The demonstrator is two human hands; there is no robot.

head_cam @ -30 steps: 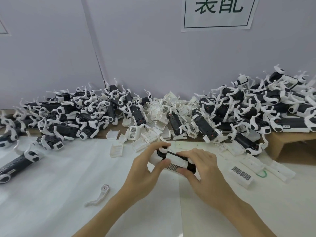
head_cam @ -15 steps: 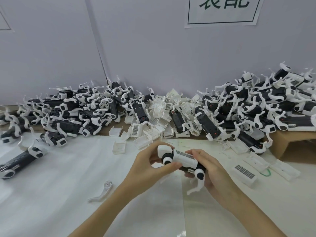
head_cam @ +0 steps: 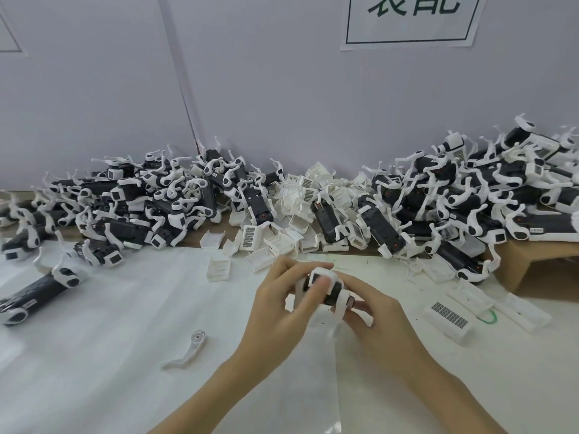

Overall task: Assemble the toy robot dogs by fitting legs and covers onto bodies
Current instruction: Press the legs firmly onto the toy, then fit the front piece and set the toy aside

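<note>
Above the white table sheet (head_cam: 94, 355), near its middle, a small black-and-white plastic toy dog body (head_cam: 326, 288) is held end-on between both hands, presumably so a leg can be checked. It is gripped by the curled left hand (head_cam: 279, 305) and cradled in the right hand's (head_cam: 376, 314) bent fingers. Half a second earlier it lay sideways, barcode up. One loose white plastic leg (head_cam: 188, 349) lies nearby.

The toy dog (head_cam: 327, 288) has turned end-on between both hands since a second ago.
</note>
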